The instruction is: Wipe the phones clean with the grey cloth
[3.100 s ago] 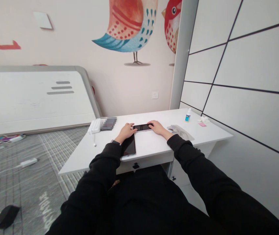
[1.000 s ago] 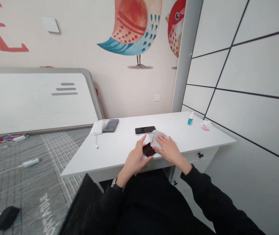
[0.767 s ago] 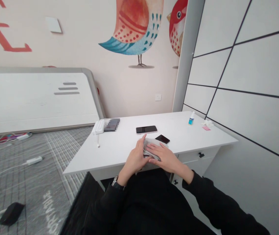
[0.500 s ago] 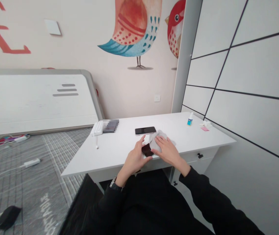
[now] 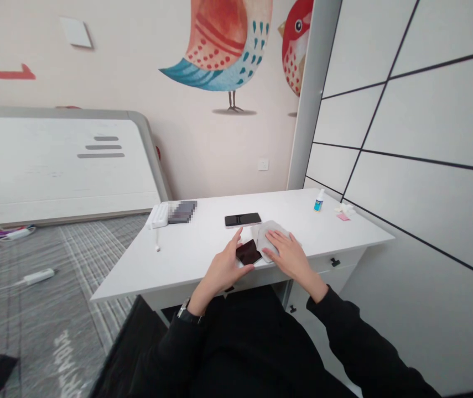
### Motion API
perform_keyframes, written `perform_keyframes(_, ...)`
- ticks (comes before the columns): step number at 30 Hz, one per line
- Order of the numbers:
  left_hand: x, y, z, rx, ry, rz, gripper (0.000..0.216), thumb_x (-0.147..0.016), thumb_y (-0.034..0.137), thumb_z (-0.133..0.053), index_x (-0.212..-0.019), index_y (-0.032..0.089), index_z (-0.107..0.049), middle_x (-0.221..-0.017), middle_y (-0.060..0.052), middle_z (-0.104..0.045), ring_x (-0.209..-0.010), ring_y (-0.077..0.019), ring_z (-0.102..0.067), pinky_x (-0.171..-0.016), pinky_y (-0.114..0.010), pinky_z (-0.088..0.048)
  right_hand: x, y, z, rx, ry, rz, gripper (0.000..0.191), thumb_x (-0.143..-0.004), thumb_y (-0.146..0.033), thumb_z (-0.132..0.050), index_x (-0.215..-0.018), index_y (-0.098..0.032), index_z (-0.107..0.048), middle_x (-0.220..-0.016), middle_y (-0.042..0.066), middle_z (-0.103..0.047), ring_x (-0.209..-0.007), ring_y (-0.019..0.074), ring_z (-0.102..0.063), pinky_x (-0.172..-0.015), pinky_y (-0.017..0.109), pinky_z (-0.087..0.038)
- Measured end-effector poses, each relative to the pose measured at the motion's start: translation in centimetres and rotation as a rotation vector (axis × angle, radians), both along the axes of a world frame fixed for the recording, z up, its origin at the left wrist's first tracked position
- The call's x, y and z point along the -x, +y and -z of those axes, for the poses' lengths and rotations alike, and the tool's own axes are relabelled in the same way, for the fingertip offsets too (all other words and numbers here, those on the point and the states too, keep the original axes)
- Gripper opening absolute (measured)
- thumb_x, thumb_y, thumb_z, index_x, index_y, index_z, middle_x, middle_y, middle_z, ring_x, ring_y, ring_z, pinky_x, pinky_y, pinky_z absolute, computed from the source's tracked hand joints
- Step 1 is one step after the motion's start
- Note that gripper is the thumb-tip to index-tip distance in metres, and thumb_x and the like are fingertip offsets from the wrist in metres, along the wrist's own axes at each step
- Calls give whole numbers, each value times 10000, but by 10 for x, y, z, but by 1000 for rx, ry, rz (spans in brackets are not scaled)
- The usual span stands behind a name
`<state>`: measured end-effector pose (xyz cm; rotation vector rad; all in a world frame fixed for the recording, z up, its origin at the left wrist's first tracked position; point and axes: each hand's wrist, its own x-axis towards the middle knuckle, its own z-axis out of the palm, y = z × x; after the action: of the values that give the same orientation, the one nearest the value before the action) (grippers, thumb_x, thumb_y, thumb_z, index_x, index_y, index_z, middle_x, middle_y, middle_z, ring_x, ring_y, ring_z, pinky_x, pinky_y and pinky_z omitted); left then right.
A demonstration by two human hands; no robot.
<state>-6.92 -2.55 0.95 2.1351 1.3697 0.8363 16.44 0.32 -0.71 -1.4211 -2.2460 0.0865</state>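
No legible writing on dark phone (image 5: 248, 252)

Bare desk (image 5: 186, 254) lies open left of the left hand (image 5: 223, 266), out to the keyboard (image 5: 159, 214) at the far-left corner. Just beyond the hands a second phone (image 5: 243, 219) blocks the way; the far right holds a spray bottle (image 5: 319, 200) by the wall.

Grey cloth (image 5: 268, 237) now further right, more dark phone (image 5: 248, 252) bared.

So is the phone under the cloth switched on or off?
Looks off: the phone shows a dark screen beside the grey cloth.
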Motion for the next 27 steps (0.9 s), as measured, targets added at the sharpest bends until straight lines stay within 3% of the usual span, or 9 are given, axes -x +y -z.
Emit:
perform_keyframes(3,1,1,2,-4,7,-1,1052,-822,344,-747,-1642,230,-96,-1626,-163,-409,-1457,-303,-481,-1150,-434,-427,30,7,-2,-7,-5,-23,746,-1016,-685,-366,-1525,-154,-495,-1586,174,-461,-1504,377,-384,-1230,649,-229)
perform_keyframes(7,4,2,5,-11,24,-3,1013,-821,267,-683,-1645,228,-94,-1687,-160,-285,-1458,-334,-471,-1137,-460,-441,69,-15,0,15,-16,-158,775,-1020,-704,-316,-1559,-161,-438,-1604,122,-447,-1526,291,-367,-1269,553,-224)
perform_keyframes(12,3,1,4,-5,38,-23,1085,-755,207,-714,-1648,240,-98,-1677,-163,-305,-1407,-377,-521,-1100,-494,-467,48,-42,5,38,-16,-185,782,-1000,-747,-297,-1575,-231,-414,-1643,65,-379,-1539,259,-346,-1285,531,-187)
perform_keyframes(15,1,1,3,-13,30,-18,1072,-798,312,-743,-1646,246,-90,-1668,-153,-331,-1425,-351,-509,-1119,-483,-454,19,-33,6,34,-10,-95,726,-1024,-707,-284,-1564,-245,-433,-1636,65,-399,-1534,271,-355,-1268,562,-210)
perform_keyframes(18,-1,2,3,-20,24,-5,1068,-815,364,-759,-1641,258,-90,-1665,-140,-344,-1443,-311,-496,-1137,-453,-444,7,-12,4,17,0,31,742,-1041,-672,-264,-1568,-175,-423,-1626,133,-410,-1532,315,-352,-1249,612,-207)
perform_keyframes(22,0,2,4,-23,26,-5,1048,-821,355,-750,-1640,254,-103,-1652,-138,-372,-1444,-309,-496,-1122,-447,-460,34,2,2,11,9,79,867,-1015,-714,-284,-1563,-53,-399,-1625,228,-374,-1541,382,-308,-1241,654,-165)
perform_keyframes(27,2,0,5,-28,46,-27,976,-837,255,-663,-1643,231,-112,-1678,-150,-313,-1453,-327,-481,-1124,-444,-456,80,-24,1,45,-4,-135,840,-1020,-717,-253,-1586,-108,-373,-1631,146,-393,-1542,274,-337,-1284,523,-187)
